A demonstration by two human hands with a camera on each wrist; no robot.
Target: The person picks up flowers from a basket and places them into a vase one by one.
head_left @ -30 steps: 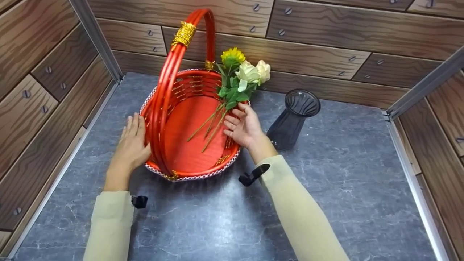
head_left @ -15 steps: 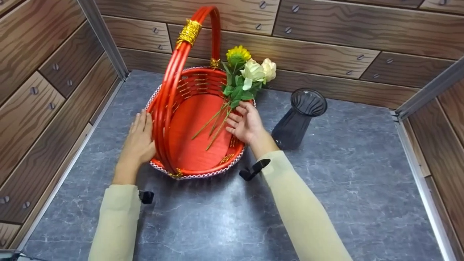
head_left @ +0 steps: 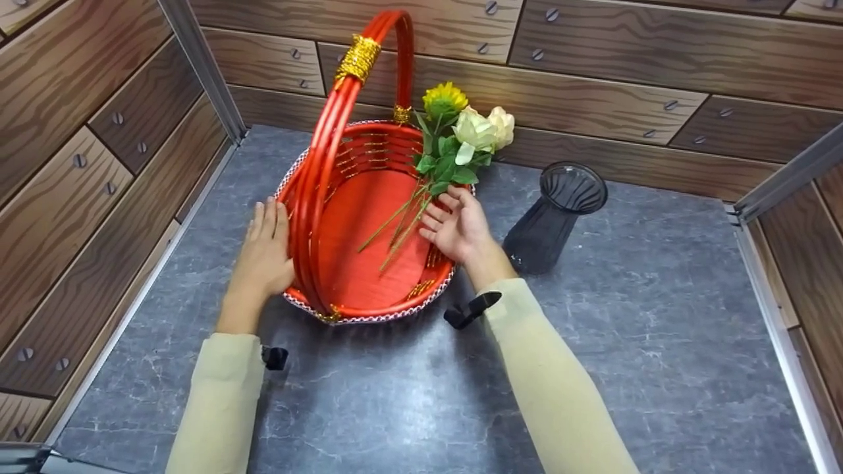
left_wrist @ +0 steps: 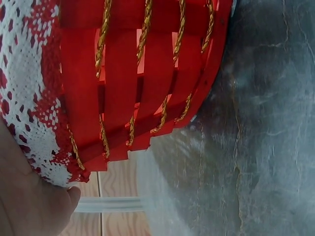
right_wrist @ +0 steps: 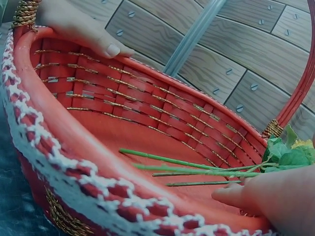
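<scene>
A red woven basket [head_left: 359, 217] with a tall hooped handle [head_left: 324, 141] stands on the grey surface, white lace trim round its rim. My left hand [head_left: 262, 257] rests against its left side with fingers straight; the left wrist view shows the palm edge at the lace [left_wrist: 37, 93]. Over the right rim reaches my right hand [head_left: 461, 227], palm turned up and fingers relaxed inside the basket, close beside several green stems [right_wrist: 192, 164]. Those stems belong to a yellow flower [head_left: 444, 101] and white roses [head_left: 477, 130] that lean on the basket's back right rim.
Right of the basket stands a dark glass vase [head_left: 541, 230] with a flared mouth, close to my right forearm. Wood-patterned walls [head_left: 612, 99] with metal corner posts enclose the grey marbled surface [head_left: 369, 395] at the back and both sides.
In the head view the whole scene shifts a little to the right, walls included. Hands, basket, flowers and vase keep their places relative to each other.
</scene>
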